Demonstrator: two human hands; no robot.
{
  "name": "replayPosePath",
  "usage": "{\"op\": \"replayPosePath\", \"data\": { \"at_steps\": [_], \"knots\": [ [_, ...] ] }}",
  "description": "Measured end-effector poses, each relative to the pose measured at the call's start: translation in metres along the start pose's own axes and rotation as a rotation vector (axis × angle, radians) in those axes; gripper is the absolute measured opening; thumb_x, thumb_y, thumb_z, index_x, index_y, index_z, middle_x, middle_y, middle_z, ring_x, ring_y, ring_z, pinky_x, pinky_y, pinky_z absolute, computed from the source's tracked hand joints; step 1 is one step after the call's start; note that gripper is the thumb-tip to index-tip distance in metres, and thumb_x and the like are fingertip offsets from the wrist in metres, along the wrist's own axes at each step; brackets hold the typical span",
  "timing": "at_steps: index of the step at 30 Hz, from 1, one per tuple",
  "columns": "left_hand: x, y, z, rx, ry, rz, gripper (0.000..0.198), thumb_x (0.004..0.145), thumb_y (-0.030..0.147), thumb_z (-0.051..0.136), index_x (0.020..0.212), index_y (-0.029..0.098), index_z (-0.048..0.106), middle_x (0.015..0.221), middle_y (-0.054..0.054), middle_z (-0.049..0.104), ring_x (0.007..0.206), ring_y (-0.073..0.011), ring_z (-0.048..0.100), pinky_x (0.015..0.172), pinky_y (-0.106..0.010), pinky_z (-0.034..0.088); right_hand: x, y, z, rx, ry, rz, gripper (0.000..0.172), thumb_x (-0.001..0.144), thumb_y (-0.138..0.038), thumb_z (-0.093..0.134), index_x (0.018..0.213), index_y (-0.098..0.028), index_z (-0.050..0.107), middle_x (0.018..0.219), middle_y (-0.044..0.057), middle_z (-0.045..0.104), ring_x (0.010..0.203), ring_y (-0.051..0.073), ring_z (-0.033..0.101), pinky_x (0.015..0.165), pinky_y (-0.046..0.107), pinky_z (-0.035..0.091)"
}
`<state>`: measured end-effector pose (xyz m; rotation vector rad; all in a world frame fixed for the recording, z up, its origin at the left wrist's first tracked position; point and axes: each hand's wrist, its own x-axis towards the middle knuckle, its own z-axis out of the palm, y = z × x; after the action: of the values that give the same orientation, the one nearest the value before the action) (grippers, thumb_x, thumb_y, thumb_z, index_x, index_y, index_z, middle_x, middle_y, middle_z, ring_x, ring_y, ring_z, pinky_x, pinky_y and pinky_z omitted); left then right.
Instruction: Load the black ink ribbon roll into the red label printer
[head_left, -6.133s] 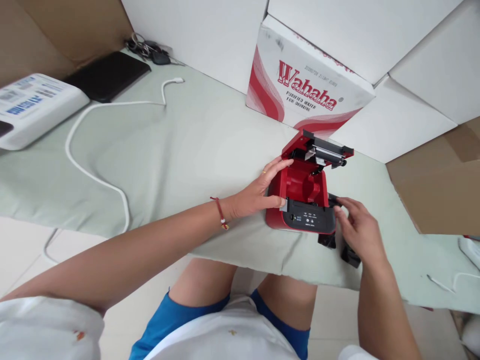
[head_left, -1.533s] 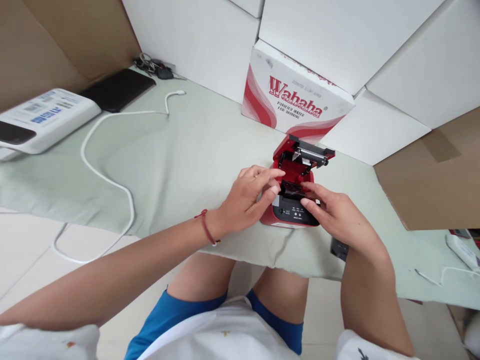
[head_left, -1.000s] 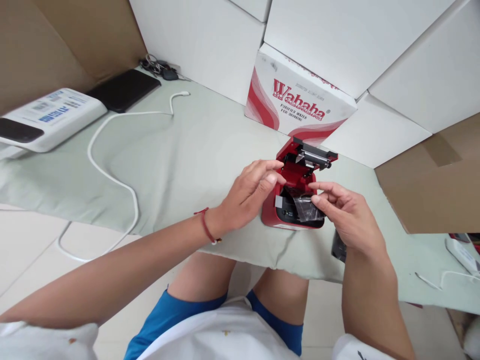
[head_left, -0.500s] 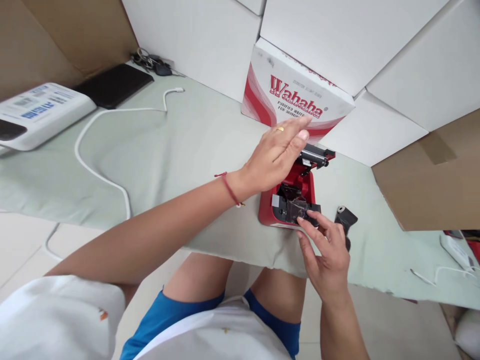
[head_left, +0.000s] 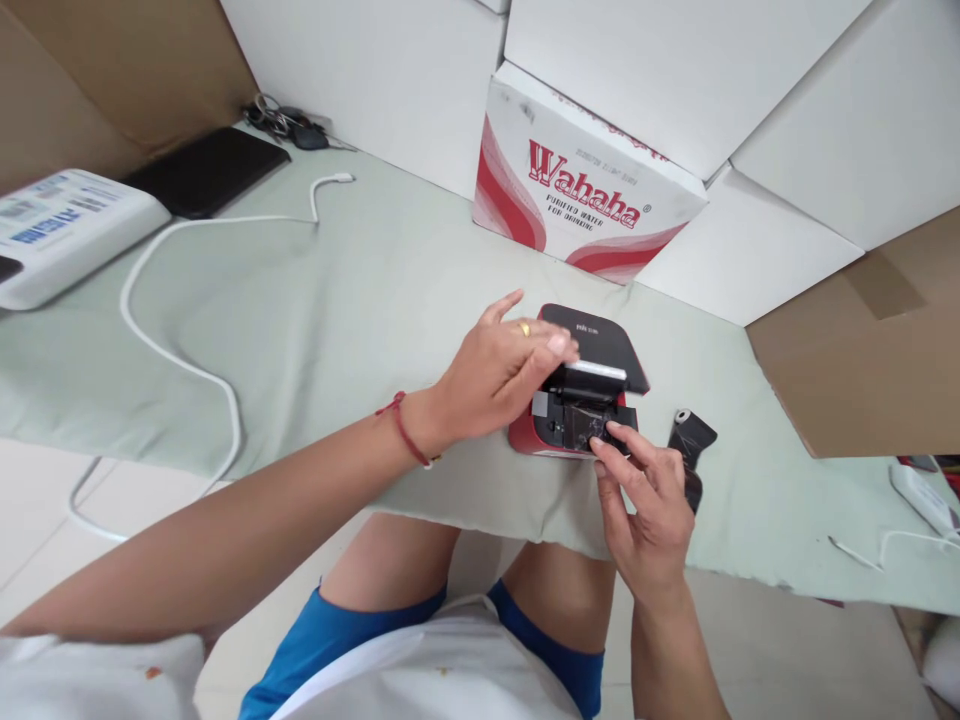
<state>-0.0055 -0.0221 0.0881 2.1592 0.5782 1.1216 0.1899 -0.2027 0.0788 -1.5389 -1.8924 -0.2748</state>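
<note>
A small red and black printer [head_left: 525,435] stands on the cloth near the front edge, its black lid [head_left: 596,335] partly lowered. The stretched fingers of my left hand [head_left: 506,370] lie on the lid's left side; this hand is open and grips nothing. Under the lid, a dark glossy film [head_left: 579,428] lies across the printer's front opening. My right hand [head_left: 649,495] rests two fingertips on the film by the front edge, with the thumb apart just below. To the right of the printer lies a small roll of black film [head_left: 691,438], partly hidden behind my right hand.
A Wahaha water carton [head_left: 585,190] stands behind the printer against white boxes [head_left: 675,70]. On the left are a white device [head_left: 82,235], a black phone-like slab [head_left: 210,170], keys [head_left: 289,122] and a white cable [head_left: 184,370]. A brown cardboard panel [head_left: 870,350] borders the right.
The printer's lid has swung down toward the front, with my left hand moving down and left along with it. My right hand has stayed at the film.
</note>
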Motion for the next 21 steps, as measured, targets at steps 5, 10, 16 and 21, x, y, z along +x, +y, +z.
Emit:
{"op": "replayPosePath", "data": {
  "at_steps": [5, 10, 16, 21],
  "knots": [
    [-0.022, -0.012, 0.011, -0.017, 0.051, 0.098, 0.047, 0.118, 0.037, 0.039, 0.112, 0.024, 0.083, 0.124, -0.007, 0.088, 0.129, -0.0232, 0.081, 0.131, -0.052, 0.042, -0.001, 0.0, 0.004, 0.015, 0.026, 0.006, 0.05, 0.096, 0.004, 0.071, 0.134, -0.027, 0.074, 0.14, 0.013, 0.074, 0.107, 0.022, 0.066, 0.092, 0.04, 0.055],
    [-0.023, -0.016, 0.017, -0.011, 0.102, 0.135, 0.04, 0.114, 0.03, 0.044, 0.103, 0.024, 0.082, 0.118, -0.006, 0.089, 0.122, -0.0225, 0.083, 0.124, -0.05, 0.045, 0.0, -0.001, 0.007, 0.017, 0.054, 0.013, 0.046, 0.095, 0.004, 0.072, 0.13, -0.025, 0.075, 0.138, 0.013, 0.074, 0.102, 0.02, 0.065, 0.087, 0.038, 0.055],
    [-0.022, -0.025, 0.015, -0.096, -0.011, 0.134, 0.02, 0.102, 0.033, 0.06, 0.109, 0.024, 0.076, 0.123, -0.009, 0.086, 0.127, -0.0278, 0.079, 0.129, -0.055, 0.042, 0.004, -0.001, 0.004, -0.004, 0.038, 0.017, 0.042, 0.095, -0.001, 0.076, 0.129, -0.027, 0.075, 0.136, 0.011, 0.075, 0.103, 0.021, 0.066, 0.088, 0.039, 0.056],
    [-0.027, -0.034, 0.014, -0.273, -0.093, 0.044, 0.04, 0.104, 0.048, 0.067, 0.137, 0.027, 0.071, 0.165, -0.013, 0.062, 0.169, -0.0348, 0.042, 0.142, -0.063, 0.027, 0.004, -0.001, 0.002, 0.018, 0.037, 0.026, 0.044, 0.096, 0.001, 0.075, 0.13, -0.026, 0.075, 0.137, 0.012, 0.076, 0.11, 0.022, 0.069, 0.092, 0.041, 0.057]
  ]
}}
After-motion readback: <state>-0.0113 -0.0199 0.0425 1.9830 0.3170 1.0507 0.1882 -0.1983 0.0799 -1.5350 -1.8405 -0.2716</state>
